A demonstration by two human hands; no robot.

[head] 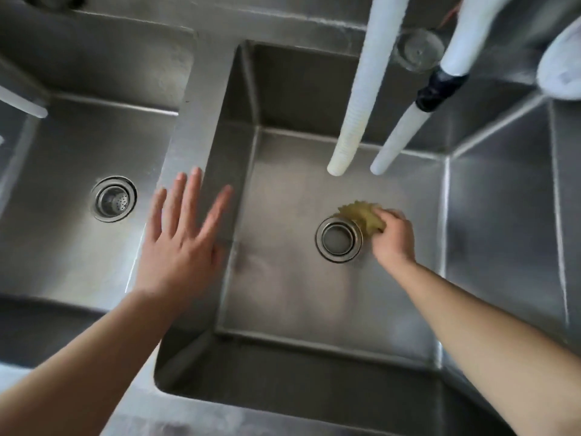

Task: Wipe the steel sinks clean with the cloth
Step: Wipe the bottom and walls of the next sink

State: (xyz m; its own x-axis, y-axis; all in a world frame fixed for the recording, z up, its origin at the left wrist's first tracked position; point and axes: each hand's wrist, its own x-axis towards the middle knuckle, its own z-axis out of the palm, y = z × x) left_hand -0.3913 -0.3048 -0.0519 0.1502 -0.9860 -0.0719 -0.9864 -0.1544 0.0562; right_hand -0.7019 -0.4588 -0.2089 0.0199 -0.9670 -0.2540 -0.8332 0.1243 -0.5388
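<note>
Two steel sinks lie side by side: the left sink (78, 146) and the deeper middle sink (283, 294). Down in the middle sink my right hand (393, 237) grips a yellow-green cloth (361, 215) against the bottom, just right of the round drain (339, 239). The cloth is partly hidden under my fingers. My left hand (179, 243) is flat with fingers spread over the steel divider (191, 127) between the two sinks, holding nothing.
Two white hoses (361, 89) (399, 140) hang into the middle sink from above, the right one joined with black tape. The left sink has its own drain strainer (113, 199). A third basin (509, 215) lies to the right. A round steel fitting (418, 50) sits on the back ledge.
</note>
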